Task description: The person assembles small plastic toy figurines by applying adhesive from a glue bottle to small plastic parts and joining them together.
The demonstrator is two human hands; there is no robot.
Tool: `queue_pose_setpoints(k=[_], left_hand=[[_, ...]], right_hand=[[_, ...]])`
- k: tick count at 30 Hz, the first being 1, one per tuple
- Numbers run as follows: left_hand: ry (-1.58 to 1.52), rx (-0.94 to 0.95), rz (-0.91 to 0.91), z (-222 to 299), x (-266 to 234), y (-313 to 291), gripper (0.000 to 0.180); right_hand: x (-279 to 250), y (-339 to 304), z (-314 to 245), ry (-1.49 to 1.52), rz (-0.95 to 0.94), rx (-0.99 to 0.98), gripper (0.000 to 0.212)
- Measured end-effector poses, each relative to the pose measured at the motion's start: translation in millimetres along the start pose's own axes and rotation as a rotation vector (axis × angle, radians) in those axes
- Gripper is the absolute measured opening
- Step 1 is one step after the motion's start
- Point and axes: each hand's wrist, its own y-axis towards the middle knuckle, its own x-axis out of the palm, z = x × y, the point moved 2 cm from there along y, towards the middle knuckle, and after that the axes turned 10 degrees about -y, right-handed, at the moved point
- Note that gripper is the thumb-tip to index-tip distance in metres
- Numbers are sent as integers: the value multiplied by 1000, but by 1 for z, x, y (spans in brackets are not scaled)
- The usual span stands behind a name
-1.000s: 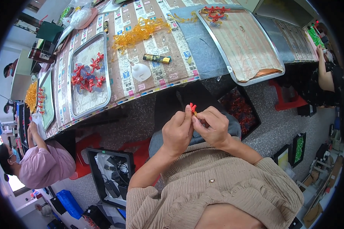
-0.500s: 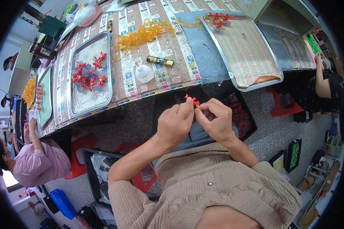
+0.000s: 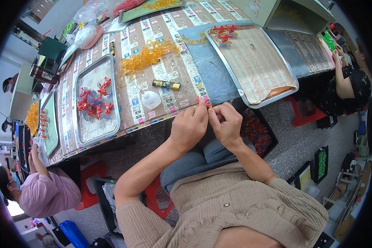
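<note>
My left hand [image 3: 189, 127] is closed, its thumb and fingertips pinching a small red plastic figure [image 3: 202, 100] near the table's front edge. Right beside it, my right hand [image 3: 226, 124] is closed too, its fingertips against a small yellow piece [image 3: 210, 106] at the figure's near end. Fingers hide most of both parts. Beyond my hands lie a white squeeze bottle [image 3: 151, 99], a dark tube with gold ends [image 3: 166, 84] and a heap of yellow translucent plastic pieces [image 3: 146, 58].
At the left, a metal tray [image 3: 115, 103] bears red and bluish figures. Another metal tray [image 3: 262, 62] at the right has several red figures at its far end. Below the table sits a dark bin [image 3: 273, 144] of red pieces. Co-workers sit at the left [image 3: 49, 190] and right [image 3: 351, 87].
My view has shifted, so the table and trays sit a little further left. Both hands stay together at the red figure, now against the table's front edge, and still grip it.
</note>
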Motion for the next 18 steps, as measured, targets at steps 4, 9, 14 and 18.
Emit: queue_pose_setpoints(k=[4,9,14,18], left_hand=[[29,-11,-4,0,3,-2,16],[-19,-64,-5,2,2,0,20],[-25,-93,-24,0,8,-8,21],[-51,-99,-20,-3,10,-11,20]], right_hand=[[2,-1,4,-22,8,-8,14],[1,-1,7,-15,-22,48,15],[0,-2,11,39,-97,117,14],[0,-4,23,150,-224,194,11]])
